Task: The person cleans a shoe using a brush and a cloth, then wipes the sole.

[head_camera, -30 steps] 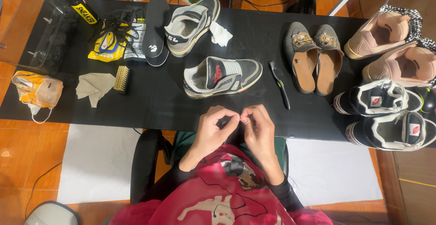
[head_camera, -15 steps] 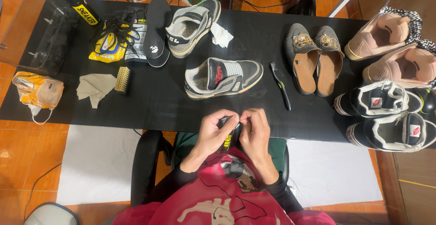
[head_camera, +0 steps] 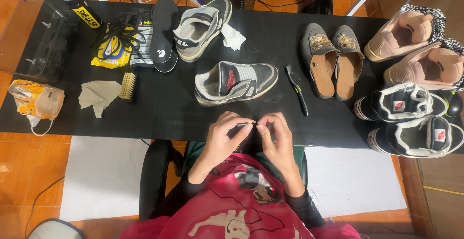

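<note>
Both hands meet at the lower middle of the frame, left hand (head_camera: 223, 135) and right hand (head_camera: 275, 135) pinching a small dark item (head_camera: 245, 124) between fingertips at the black table (head_camera: 164, 108) edge, just below the grey sneaker (head_camera: 236, 82). Such a light pinch could let it slip into the lap.

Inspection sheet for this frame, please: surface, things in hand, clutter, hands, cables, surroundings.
Surface: black table, crowded along its far side.
Job's things: small dark item pinched between both hands; kind cannot be told.
Clutter: grey sneaker nearest the hands, second sneaker, black toothbrush, wooden brush, cloth, grey mules, pink shoes, black-and-white sneakers.
Hands: left hand and right hand meet at the near table edge.
Cables: wires on the floor beyond the table.
Surroundings: orange tile floor, white mat.
</note>
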